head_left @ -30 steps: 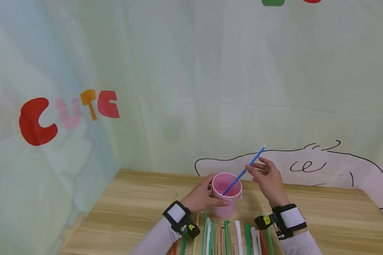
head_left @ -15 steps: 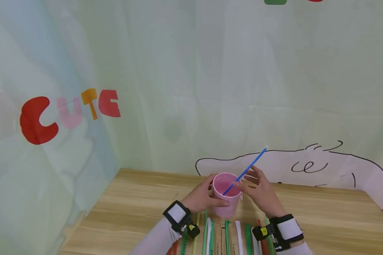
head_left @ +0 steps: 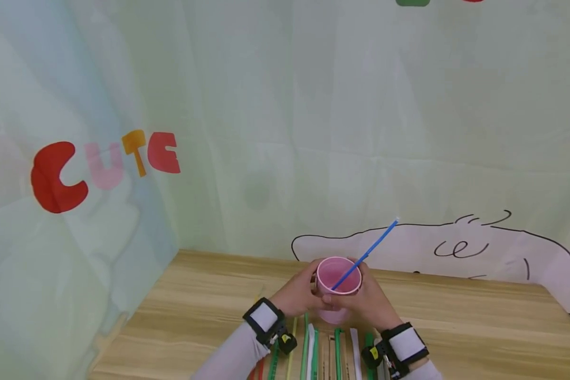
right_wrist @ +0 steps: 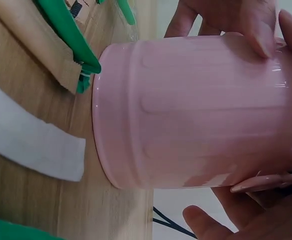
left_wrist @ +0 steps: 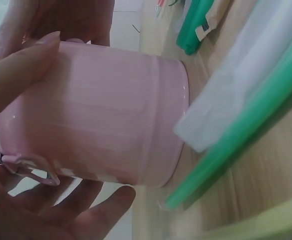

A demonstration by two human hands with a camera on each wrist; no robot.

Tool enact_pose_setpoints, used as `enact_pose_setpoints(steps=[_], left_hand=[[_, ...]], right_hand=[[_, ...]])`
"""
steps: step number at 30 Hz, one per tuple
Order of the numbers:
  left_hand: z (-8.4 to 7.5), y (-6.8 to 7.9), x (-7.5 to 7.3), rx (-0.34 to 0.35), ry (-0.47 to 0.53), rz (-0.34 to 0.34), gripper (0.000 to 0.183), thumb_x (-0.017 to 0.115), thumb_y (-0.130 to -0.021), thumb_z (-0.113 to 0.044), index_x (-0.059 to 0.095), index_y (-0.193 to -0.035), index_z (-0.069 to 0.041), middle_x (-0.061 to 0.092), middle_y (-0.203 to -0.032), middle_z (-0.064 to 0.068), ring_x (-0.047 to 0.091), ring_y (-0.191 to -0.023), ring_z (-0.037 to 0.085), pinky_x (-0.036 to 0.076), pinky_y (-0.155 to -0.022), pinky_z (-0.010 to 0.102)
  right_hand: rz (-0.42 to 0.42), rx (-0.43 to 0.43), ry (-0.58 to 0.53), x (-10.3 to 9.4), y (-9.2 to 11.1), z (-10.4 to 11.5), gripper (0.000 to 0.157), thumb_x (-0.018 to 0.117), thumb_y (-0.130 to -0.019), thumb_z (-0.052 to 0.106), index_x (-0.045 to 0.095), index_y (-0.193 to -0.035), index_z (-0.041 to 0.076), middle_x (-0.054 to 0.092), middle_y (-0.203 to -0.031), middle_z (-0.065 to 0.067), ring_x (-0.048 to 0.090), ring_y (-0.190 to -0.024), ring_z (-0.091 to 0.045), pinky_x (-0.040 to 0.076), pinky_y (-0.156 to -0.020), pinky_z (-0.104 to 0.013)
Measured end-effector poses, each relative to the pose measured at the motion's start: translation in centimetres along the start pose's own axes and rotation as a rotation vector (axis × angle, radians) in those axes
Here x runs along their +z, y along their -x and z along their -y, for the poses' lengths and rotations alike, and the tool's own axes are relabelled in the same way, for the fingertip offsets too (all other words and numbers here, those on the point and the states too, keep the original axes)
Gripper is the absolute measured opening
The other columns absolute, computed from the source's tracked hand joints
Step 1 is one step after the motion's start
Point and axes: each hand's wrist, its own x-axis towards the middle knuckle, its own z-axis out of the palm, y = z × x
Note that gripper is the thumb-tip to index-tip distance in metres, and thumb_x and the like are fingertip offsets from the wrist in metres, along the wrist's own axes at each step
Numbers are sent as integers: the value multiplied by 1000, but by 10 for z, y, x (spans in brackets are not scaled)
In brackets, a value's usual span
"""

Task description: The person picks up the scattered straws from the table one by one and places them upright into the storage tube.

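A small pink bucket [head_left: 334,315] with a side handle stands on the wooden table, between both hands. My left hand [head_left: 296,295] grips its left side, thumb across the front and fingers round the back. From the right, my right hand [head_left: 368,302] holds it the same way; the thumbs come close together at the front. A blue straw [head_left: 377,244] leans inside the bucket, its upper end sticking out to the right. In the left wrist view the bucket wall [left_wrist: 100,110] fills the middle; the right wrist view shows the bucket [right_wrist: 201,110] with fingers on both sides.
Several wrapped and bare straws lie in a row in front of the bucket, among them a green straw [head_left: 338,353] and a white-wrapped straw [head_left: 355,351]. The wooden table [head_left: 171,316] ends at a printed cloth backdrop [head_left: 247,132].
My right hand has let go of the blue straw and moved down and left onto the bucket's right side. The left hand has stayed on the bucket.
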Motion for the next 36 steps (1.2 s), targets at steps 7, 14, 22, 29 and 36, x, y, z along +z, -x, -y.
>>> enact_pose_setpoints(steps=[7,14,22,29,36], left_hand=[[-9,11,-13,-50,-196,-55,105,86,-70,-40,23,-153,-27,41,-146,0,39,-127,23,46,-97,53],[-22,54,-45,-118,-394,-182,91,77,-78,-50,32,-150,-18,48,-140,7,47,-120,25,49,-91,50],[-21,110,-58,-221,-642,-260,66,75,-79,-20,46,-136,-2,57,-102,9,54,-79,18,49,-60,35],[-7,129,-47,-308,-812,-205,64,76,-76,-20,50,-130,1,60,-112,20,61,-85,27,55,-77,50],[5,135,-39,-229,-764,-218,67,72,-67,-8,47,-127,7,65,-101,23,62,-82,31,54,-75,53]], right_hand=[[8,-32,25,1,-1,-1,89,90,-67,26,37,-138,14,55,-128,-11,51,-115,-24,48,-95,-54],[-2,50,48,3,0,1,91,90,-66,33,36,-138,21,56,-127,-6,51,-114,-22,49,-93,-52],[-3,59,51,2,2,1,92,90,-66,33,35,-139,20,55,-128,-8,51,-114,-24,50,-92,-53],[-5,51,38,-2,2,1,91,90,-66,30,36,-139,19,56,-128,-7,52,-113,-23,50,-92,-52],[13,30,14,1,2,2,87,89,-68,27,38,-139,16,56,-128,-10,52,-114,-25,48,-94,-53]])
